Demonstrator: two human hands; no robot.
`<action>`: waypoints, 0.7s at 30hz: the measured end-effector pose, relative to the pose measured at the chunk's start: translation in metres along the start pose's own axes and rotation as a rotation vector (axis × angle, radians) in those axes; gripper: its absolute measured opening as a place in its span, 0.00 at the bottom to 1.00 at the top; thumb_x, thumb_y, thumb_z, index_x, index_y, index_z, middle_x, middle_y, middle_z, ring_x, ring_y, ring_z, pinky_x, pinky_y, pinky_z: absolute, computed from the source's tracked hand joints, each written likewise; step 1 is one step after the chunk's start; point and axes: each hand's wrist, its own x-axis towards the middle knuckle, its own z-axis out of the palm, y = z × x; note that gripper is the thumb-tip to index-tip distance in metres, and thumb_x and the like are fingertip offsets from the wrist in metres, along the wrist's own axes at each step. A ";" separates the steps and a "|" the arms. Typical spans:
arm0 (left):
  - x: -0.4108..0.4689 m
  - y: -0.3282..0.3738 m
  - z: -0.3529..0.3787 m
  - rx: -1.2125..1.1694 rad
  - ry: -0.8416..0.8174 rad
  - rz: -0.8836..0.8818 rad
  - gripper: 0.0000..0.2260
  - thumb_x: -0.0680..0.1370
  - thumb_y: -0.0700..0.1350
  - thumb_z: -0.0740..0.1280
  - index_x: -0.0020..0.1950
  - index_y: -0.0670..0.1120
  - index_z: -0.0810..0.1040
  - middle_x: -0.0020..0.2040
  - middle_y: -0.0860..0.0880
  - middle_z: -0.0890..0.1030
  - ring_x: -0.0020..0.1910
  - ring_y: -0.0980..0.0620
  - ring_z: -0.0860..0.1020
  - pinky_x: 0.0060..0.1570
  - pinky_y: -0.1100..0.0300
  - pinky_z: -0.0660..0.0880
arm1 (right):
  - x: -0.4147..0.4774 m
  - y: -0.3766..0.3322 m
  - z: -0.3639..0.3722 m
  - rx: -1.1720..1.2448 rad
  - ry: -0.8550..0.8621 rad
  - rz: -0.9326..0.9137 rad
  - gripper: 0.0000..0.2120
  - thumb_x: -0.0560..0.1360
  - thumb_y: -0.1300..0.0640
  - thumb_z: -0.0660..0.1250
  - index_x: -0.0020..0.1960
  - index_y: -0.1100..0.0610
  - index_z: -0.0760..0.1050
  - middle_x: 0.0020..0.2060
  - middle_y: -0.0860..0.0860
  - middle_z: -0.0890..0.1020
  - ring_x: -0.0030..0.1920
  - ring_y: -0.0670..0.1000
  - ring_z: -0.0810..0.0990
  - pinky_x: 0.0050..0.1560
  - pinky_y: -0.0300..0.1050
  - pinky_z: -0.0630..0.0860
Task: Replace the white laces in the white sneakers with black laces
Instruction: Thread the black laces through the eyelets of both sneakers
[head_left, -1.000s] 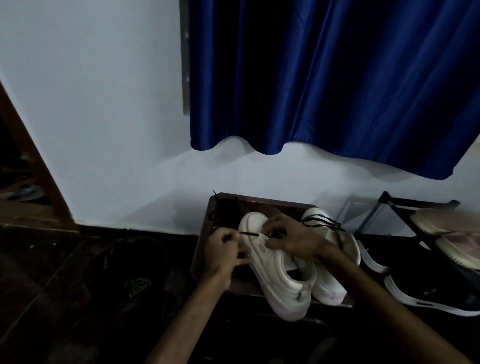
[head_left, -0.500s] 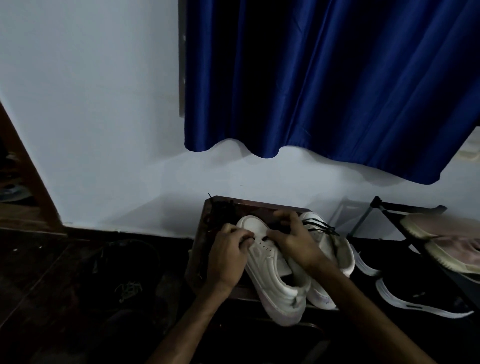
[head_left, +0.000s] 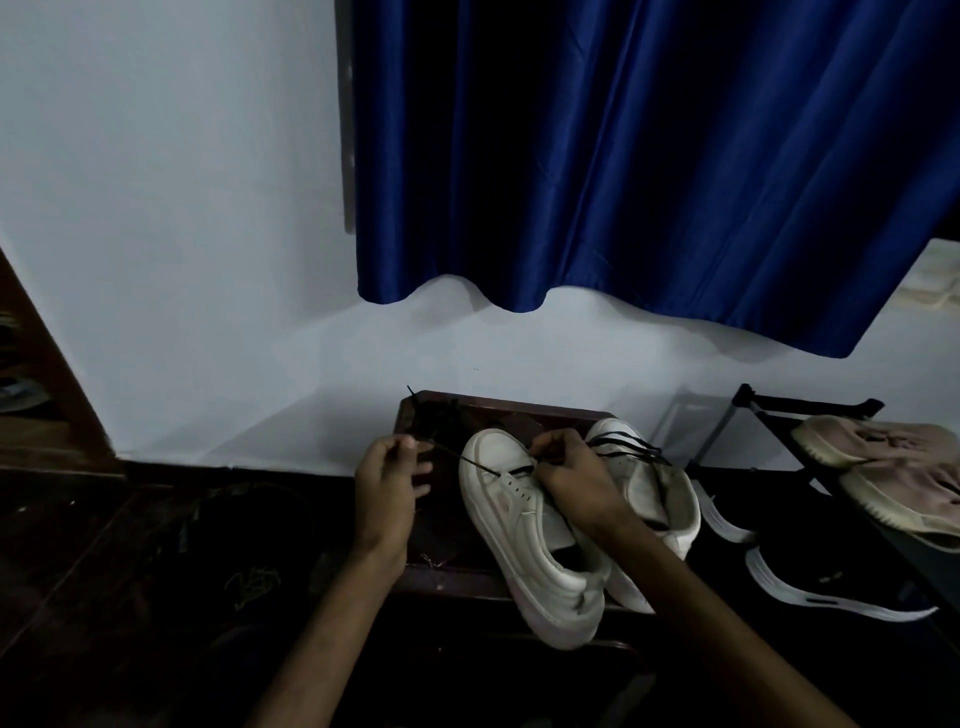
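Note:
Two white sneakers stand side by side on a dark wooden stool (head_left: 498, 410), toes toward the wall. The left sneaker (head_left: 519, 535) has a black lace (head_left: 470, 461) running out of its front eyelets to the left. My left hand (head_left: 387, 486) pinches that lace end beside the toe. My right hand (head_left: 571, 473) rests on the sneaker's eyelet area and pinches the lace there. The right sneaker (head_left: 654, 493) carries black lacing (head_left: 628, 449) across its top, partly hidden by my right hand.
A white wall and a blue curtain (head_left: 649, 166) rise behind the stool. At the right a black shoe rack (head_left: 810, 410) holds pink sneakers (head_left: 893, 467), with black shoes (head_left: 831, 577) below. Dark floor with tangled cords (head_left: 252, 584) lies to the left.
My left hand has moved left, away from the left sneaker's toe, drawing the black lace out taut. My right hand stays on the eyelets.

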 end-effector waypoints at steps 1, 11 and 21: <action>-0.004 0.002 0.005 -0.084 -0.053 -0.065 0.07 0.83 0.44 0.60 0.49 0.45 0.75 0.48 0.48 0.84 0.46 0.50 0.82 0.46 0.54 0.77 | 0.000 0.000 0.001 0.007 0.005 0.010 0.12 0.71 0.67 0.65 0.52 0.56 0.75 0.45 0.48 0.80 0.44 0.45 0.77 0.46 0.40 0.74; -0.006 -0.007 0.016 0.099 -0.141 0.100 0.02 0.78 0.44 0.68 0.47 0.49 0.76 0.33 0.52 0.74 0.29 0.60 0.70 0.30 0.65 0.68 | -0.001 0.000 -0.002 -0.069 0.050 0.046 0.07 0.71 0.58 0.66 0.48 0.52 0.79 0.37 0.48 0.82 0.36 0.46 0.77 0.40 0.42 0.73; -0.024 -0.022 0.024 0.670 -0.414 0.401 0.05 0.74 0.54 0.71 0.46 0.56 0.79 0.48 0.66 0.82 0.48 0.66 0.79 0.48 0.59 0.78 | -0.012 -0.008 -0.011 -0.296 0.071 -0.033 0.07 0.74 0.59 0.65 0.42 0.56 0.82 0.40 0.53 0.84 0.45 0.53 0.81 0.44 0.43 0.72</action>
